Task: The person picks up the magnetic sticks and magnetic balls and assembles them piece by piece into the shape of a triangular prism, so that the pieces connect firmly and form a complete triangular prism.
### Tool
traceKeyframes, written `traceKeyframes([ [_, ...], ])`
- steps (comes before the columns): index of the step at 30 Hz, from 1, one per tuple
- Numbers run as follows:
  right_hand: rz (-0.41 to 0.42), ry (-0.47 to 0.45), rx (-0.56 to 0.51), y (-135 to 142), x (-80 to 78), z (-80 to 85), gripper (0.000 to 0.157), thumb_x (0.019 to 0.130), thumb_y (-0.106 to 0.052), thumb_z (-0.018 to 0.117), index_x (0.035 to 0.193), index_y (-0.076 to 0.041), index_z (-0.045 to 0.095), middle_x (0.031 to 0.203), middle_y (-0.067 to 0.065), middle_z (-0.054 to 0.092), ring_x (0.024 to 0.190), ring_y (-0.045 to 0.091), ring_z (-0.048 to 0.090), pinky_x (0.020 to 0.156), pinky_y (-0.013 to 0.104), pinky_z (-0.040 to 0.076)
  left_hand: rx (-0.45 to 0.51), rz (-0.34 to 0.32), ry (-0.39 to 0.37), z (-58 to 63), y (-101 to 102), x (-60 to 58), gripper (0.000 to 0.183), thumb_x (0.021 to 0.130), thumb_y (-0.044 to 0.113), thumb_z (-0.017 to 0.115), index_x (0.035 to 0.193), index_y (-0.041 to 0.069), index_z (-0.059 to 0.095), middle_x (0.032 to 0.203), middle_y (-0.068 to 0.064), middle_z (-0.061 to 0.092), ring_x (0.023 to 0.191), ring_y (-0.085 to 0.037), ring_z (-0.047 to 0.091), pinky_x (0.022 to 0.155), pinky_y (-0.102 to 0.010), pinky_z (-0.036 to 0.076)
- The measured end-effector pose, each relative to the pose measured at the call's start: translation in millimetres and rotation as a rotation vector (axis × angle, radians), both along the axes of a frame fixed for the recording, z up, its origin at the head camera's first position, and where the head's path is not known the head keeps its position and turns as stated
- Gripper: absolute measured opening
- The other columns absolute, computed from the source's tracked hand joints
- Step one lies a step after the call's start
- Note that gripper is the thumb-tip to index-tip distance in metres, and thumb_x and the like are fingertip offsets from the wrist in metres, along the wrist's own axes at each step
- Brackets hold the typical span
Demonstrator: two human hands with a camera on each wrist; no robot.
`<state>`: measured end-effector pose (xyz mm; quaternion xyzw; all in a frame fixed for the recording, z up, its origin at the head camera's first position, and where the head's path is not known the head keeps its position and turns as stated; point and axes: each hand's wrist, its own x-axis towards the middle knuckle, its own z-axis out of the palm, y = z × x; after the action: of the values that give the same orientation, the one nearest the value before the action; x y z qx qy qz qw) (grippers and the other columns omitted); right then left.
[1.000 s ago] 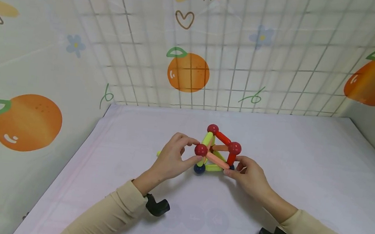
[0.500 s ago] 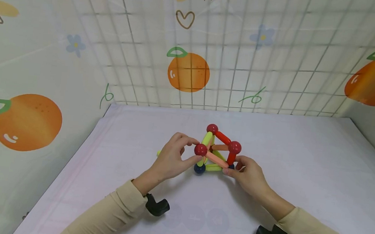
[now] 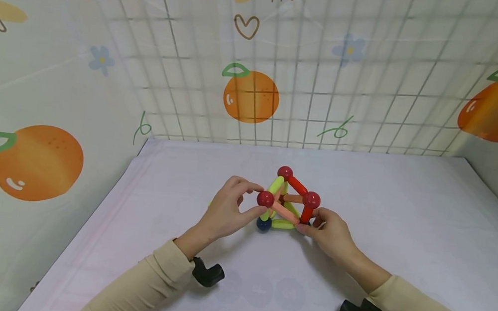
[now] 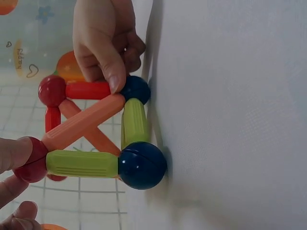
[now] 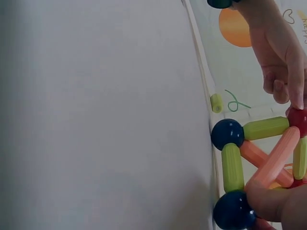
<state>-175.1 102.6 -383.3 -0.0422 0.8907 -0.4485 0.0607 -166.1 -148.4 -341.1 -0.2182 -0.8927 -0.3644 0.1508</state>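
A frame of magnetic rods and balls stands on the table in the head view. My left hand [image 3: 225,211] pinches its near-left red ball [image 3: 265,199] between thumb and fingers. My right hand [image 3: 333,236] holds the lower right corner, its thumb at the end of an orange diagonal rod [image 4: 86,122] and against a dark blue ball [image 4: 136,90]. Another blue ball [image 3: 263,224] sits below the left red one, joined by a yellow-green rod [image 4: 82,163]. Two more red balls, one at the back [image 3: 285,173] and one at right [image 3: 311,200], are linked by a red rod [image 3: 297,185].
A loose yellow-green rod [image 5: 217,103] lies beyond the frame, mostly hidden behind my left hand in the head view. The white table [image 3: 405,215] meets a grid-patterned curtain [image 3: 351,75] at its back edge.
The frame has turned slightly: its back red ball has shifted a little right, the near-left one a touch left. Both hands keep their grips and have barely moved.
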Motion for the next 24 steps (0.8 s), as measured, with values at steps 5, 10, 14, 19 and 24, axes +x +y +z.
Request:
traceKeyframes([
  [5,0.022,0.017,0.003,3,7.8,3.0,0.032,0.084,-0.029,0.078,0.102,-0.006,0.066,0.079,0.007,0.056,0.074,0.019,0.049,0.057,0.027,0.039,-0.002,0.005,-0.004,-0.2,-2,-1.1,0.034,0.083,0.025,0.079,0.113,0.013,0.069,0.104,-0.006,0.058,0.085,-0.013,0.048,0.069,-0.022,0.042],
  [10,0.036,0.018,0.025,9,14.0,4.6,0.034,0.084,-0.032,0.077,0.103,-0.007,0.066,0.082,0.007,0.057,0.075,0.019,0.050,0.057,0.028,0.041,-0.016,0.011,-0.006,-2.2,-5,0.0,0.036,0.083,0.025,0.079,0.115,0.013,0.069,0.103,-0.006,0.058,0.084,-0.016,0.050,0.069,-0.022,0.043],
  [14,0.018,0.028,0.035,15,15.6,11.1,0.049,0.085,-0.037,0.075,0.123,-0.009,0.061,0.090,0.008,0.058,0.080,0.020,0.052,0.060,0.029,0.043,-0.049,0.067,-0.061,-9.4,-19,-2.2,0.038,0.083,0.026,0.079,0.118,0.012,0.068,0.106,-0.008,0.060,0.085,-0.020,0.053,0.072,-0.025,0.044],
  [19,-0.006,0.107,0.002,20,16.9,25.4,0.060,0.087,-0.036,0.074,0.136,-0.010,0.053,0.095,0.010,0.055,0.081,0.021,0.054,0.062,0.027,0.046,-0.143,0.192,-0.226,-23.0,-48,-9.7,0.044,0.085,0.031,0.076,0.124,0.014,0.066,0.115,-0.009,0.059,0.097,-0.024,0.058,0.083,-0.037,0.048],
  [24,-0.008,0.165,-0.034,21,19.8,36.2,0.062,0.086,-0.033,0.076,0.138,-0.010,0.050,0.096,0.011,0.053,0.077,0.021,0.054,0.057,0.024,0.046,-0.225,0.264,-0.306,-32.5,-77,-15.6,0.048,0.084,0.032,0.075,0.126,0.014,0.064,0.120,-0.012,0.056,0.105,-0.027,0.058,0.088,-0.045,0.048],
])
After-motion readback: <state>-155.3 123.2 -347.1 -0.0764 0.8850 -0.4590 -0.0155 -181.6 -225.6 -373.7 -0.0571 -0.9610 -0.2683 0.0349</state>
